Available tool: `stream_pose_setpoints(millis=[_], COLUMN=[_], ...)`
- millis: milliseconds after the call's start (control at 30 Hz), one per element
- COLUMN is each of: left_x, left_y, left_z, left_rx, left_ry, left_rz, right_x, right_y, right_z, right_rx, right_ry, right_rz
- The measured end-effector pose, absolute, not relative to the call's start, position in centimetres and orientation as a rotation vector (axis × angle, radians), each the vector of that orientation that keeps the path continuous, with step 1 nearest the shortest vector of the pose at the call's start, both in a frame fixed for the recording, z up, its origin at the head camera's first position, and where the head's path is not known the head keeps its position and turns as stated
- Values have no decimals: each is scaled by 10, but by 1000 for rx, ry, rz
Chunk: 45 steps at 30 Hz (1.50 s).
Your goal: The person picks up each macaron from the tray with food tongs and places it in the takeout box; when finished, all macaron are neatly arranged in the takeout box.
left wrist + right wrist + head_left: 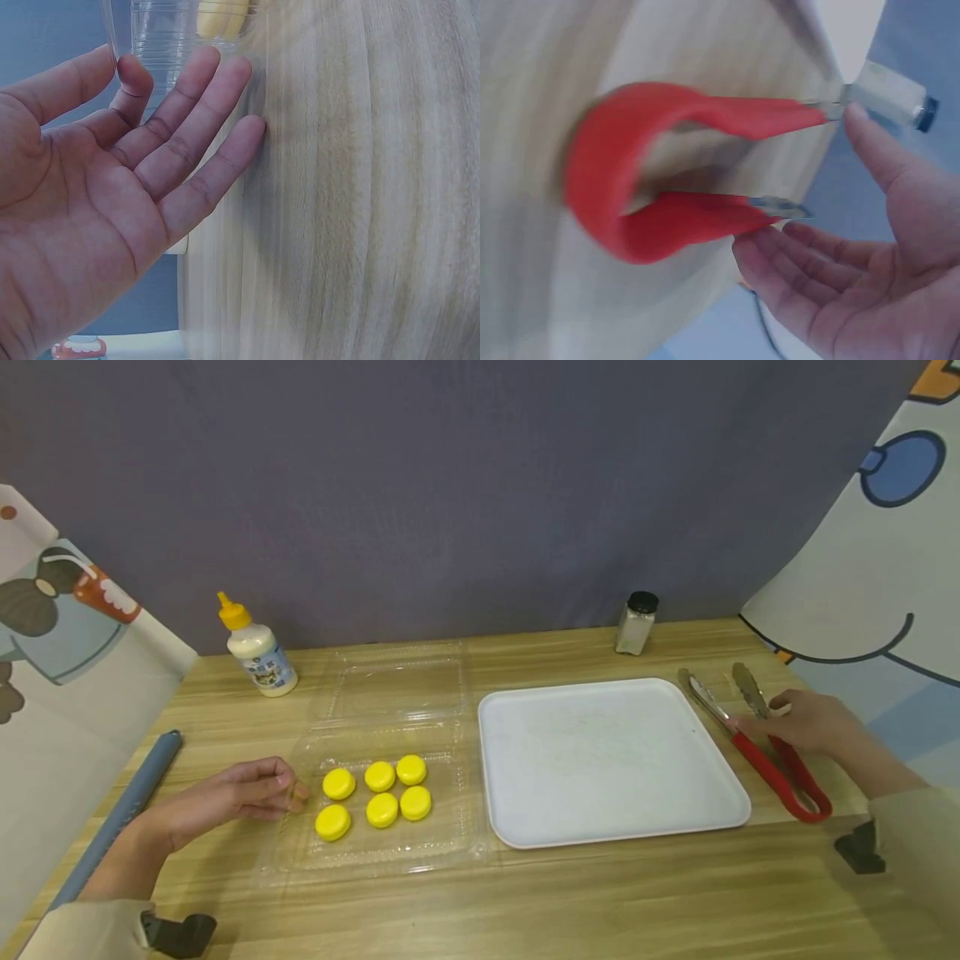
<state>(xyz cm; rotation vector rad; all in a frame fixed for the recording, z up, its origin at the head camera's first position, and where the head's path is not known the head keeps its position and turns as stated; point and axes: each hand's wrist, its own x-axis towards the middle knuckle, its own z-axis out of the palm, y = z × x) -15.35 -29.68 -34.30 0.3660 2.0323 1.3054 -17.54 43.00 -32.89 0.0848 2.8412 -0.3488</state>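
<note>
A clear plastic clamshell box (375, 860) lies unfolded on the table, with several glossy yellow round pieces (382, 810) in its near half. My left hand (247, 789) is at the left side of this half; in the left wrist view, thumb and forefinger pinch its clear edge (112, 34), the other fingers extended. At the far right is a pair of tongs (772, 772) with red handles and metal tips, its arms spread. My right hand (806, 722) holds it across both arms: in the right wrist view the thumb is at one red arm (765, 120), the fingers at the other.
A white tray (607, 768) lies between the box and the tongs. Behind it stands a black-capped shaker jar (635, 625). A white bottle with a yellow nozzle (258, 652) stands at the back left, and a long grey-blue roll (123, 806) lies along the left edge.
</note>
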Motion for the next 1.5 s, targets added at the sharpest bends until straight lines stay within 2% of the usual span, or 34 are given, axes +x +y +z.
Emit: stream_pose_setpoints(millis=[400,700,1100,1500], left_x=[-151,-152,-154,-154], left_y=[-299,-297,-296,-296], left_z=[-342,-341,-340,-339], left_rx=[351,351,351,349], left_ry=[2040,2030,2037,2036], left_rz=[1297,1305,1305,1311], right_x=[-178,-184,-204,-240], right_y=[374,301,210,148], right_z=[-281,-273,-280,-311], right_rx=[-74,-189,-396,-260], right_ry=[3063,2982,2808,2538], right_rz=[-537,-743,-1087,-1314])
